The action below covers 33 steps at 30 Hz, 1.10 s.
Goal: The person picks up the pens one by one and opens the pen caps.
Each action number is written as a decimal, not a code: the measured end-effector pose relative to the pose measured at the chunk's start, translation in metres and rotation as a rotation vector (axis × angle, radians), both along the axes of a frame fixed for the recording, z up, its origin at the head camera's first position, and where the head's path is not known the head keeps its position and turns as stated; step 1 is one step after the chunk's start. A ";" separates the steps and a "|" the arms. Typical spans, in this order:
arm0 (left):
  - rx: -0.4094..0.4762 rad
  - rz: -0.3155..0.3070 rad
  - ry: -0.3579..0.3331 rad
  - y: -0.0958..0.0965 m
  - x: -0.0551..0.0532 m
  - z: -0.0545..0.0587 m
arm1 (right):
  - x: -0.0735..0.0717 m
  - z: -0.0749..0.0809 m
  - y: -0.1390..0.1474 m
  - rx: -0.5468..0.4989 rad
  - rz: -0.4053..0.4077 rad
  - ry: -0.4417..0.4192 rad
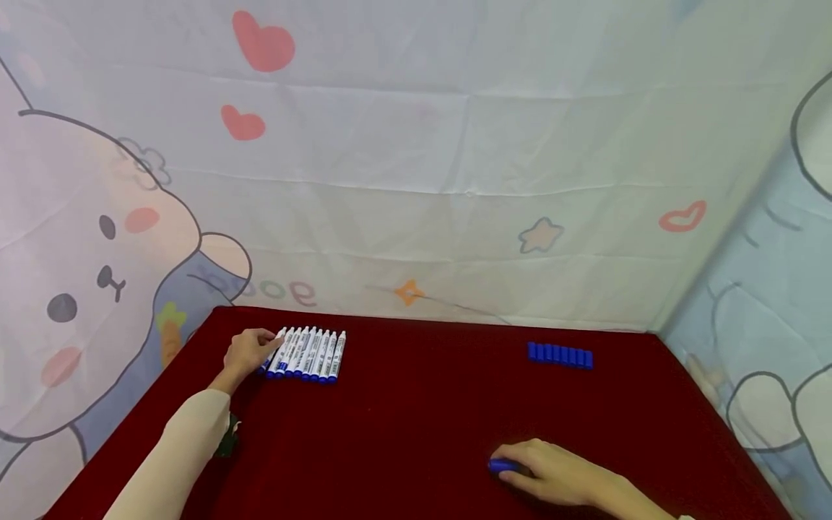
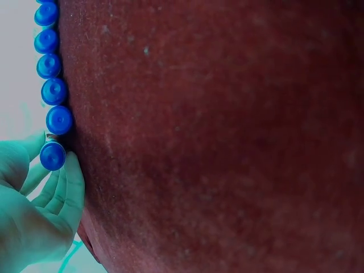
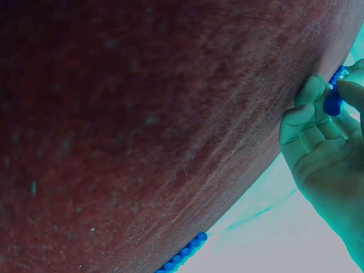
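At the left end of a row of white markers (image 1: 315, 355) with blue ends, my left hand (image 1: 250, 349) grips the outermost marker. In the left wrist view, that marker's round blue end (image 2: 53, 156) shows between the thumb and fingers of the left hand (image 2: 48, 199), close beside the neighbouring marker. My right hand (image 1: 552, 471) is at the near right of the table, pinching a blue marker cap (image 1: 503, 466) between thumb and fingers. The right wrist view also shows the cap (image 3: 333, 104) in the right hand (image 3: 327, 148).
A row of several blue caps (image 1: 560, 355) lies at the far right of the dark red tablecloth (image 1: 403, 404). A printed cloth backdrop (image 1: 455, 144) rises behind the table's back edge. A small dark green object (image 1: 227, 437) shows beside the left sleeve.
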State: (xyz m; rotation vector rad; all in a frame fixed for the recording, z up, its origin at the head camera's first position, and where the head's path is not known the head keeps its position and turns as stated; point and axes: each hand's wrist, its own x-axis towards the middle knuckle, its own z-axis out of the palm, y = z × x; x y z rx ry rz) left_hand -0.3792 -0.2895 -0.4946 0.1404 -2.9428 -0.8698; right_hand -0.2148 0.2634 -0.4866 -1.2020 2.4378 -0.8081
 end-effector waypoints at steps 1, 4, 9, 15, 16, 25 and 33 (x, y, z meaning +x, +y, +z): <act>0.001 0.004 -0.004 0.000 0.000 0.000 | 0.000 0.000 0.000 0.000 0.000 -0.005; 0.001 0.000 -0.009 0.001 -0.001 0.000 | 0.002 0.002 0.001 0.004 -0.009 -0.014; 0.001 -0.007 -0.032 0.001 0.001 0.002 | 0.003 0.004 0.001 0.017 -0.021 -0.018; 0.005 -0.030 -0.046 -0.001 0.002 0.007 | 0.002 0.006 0.003 0.008 -0.024 -0.007; 0.003 -0.034 -0.041 -0.001 0.002 0.008 | 0.002 0.006 0.003 0.005 -0.026 -0.003; -0.052 -0.121 0.128 0.005 0.004 0.023 | 0.004 0.007 0.004 -0.002 -0.029 0.007; -0.062 -0.322 0.299 0.039 0.019 0.038 | 0.005 0.004 0.007 -0.014 -0.024 0.026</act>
